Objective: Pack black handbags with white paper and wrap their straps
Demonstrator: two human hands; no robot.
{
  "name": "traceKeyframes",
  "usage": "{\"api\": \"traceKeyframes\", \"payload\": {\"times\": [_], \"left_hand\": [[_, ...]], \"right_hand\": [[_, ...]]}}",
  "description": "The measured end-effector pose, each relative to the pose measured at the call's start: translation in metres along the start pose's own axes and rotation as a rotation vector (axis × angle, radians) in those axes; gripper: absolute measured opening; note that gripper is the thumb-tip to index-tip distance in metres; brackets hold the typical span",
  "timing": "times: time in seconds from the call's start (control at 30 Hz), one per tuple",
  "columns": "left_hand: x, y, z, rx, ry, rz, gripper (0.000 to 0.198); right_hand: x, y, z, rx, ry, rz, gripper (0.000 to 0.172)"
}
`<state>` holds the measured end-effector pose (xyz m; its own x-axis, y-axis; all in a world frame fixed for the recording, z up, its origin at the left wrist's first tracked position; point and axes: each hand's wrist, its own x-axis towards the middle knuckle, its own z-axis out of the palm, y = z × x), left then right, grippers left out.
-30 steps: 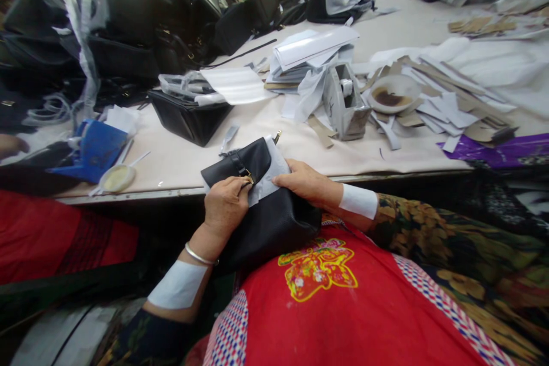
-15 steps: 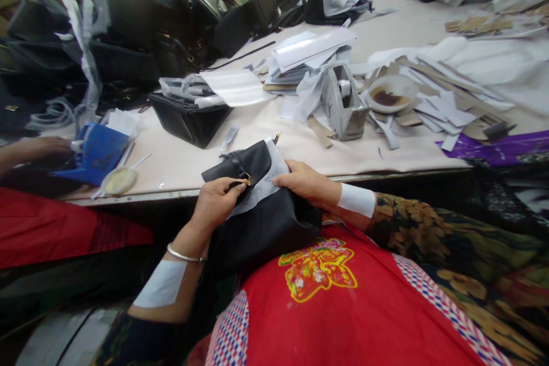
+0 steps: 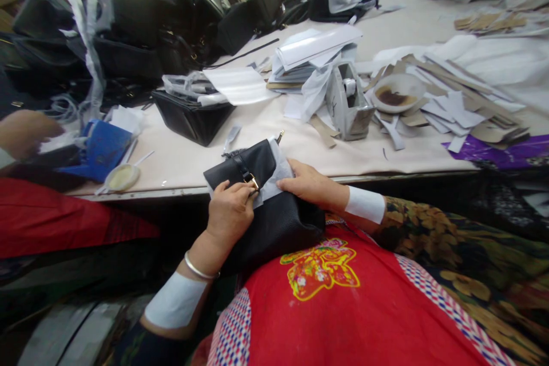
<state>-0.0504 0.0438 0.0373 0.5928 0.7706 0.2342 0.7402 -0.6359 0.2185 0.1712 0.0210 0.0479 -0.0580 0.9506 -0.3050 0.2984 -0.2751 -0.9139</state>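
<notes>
A black leather handbag (image 3: 283, 231) rests on my lap against the table's edge, its flap (image 3: 240, 164) lying toward the tabletop. Across the flap runs a narrow strap with a gold buckle (image 3: 254, 182). My left hand (image 3: 231, 211) is closed at that buckle, fingertips pinching the dark strap end, which they partly hide. Beneath the flap, white tissue paper (image 3: 272, 187) sticks out over the bag's body. My right hand (image 3: 306, 183) grips the bag's right side, thumb on top of the tissue and fingers hidden behind.
On the table (image 3: 266, 120) stand an open black bag (image 3: 193, 120), a stack of white sheets (image 3: 315, 57), a grey metal holder (image 3: 351, 108) and a stained bowl (image 3: 397, 94) among paper strips. Leftward are a blue dispenser (image 3: 105, 148), a small dish (image 3: 122, 177) and another person's blurred arm (image 3: 30, 131).
My left hand has turned and shifted slightly right, its fingers now curled more tightly at the buckle. My right hand keeps its grip. The other person's arm at left has moved.
</notes>
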Motion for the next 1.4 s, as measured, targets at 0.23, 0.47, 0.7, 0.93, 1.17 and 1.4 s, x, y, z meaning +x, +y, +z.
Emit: {"api": "traceKeyframes", "payload": {"times": [0.23,0.47,0.7,0.93,1.17,1.4], "left_hand": [[-0.002,0.001,0.002,0.102,0.017,0.146,0.022],[-0.003,-0.009,0.013,-0.018,0.078,0.123,0.019],[0.0,-0.017,0.009,-0.178,0.075,0.018,0.016],[0.002,-0.016,-0.007,-0.372,0.011,-0.075,0.015],[-0.009,-0.034,-0.033,-0.529,0.153,-0.329,0.03],[-0.02,-0.059,-0.007,-0.335,0.381,-0.68,0.055]], "right_hand": [[-0.005,-0.008,-0.006,-0.118,0.0,0.012,0.03],[-0.007,-0.005,-0.003,-0.108,0.007,-0.013,0.031],[-0.011,0.007,-0.001,0.12,-0.033,-0.021,0.039],[-0.017,0.011,-0.004,0.189,-0.029,0.001,0.043],[-0.017,0.008,-0.013,0.227,-0.043,0.0,0.042],[-0.005,-0.008,-0.014,0.191,0.029,-0.032,0.038]]}}
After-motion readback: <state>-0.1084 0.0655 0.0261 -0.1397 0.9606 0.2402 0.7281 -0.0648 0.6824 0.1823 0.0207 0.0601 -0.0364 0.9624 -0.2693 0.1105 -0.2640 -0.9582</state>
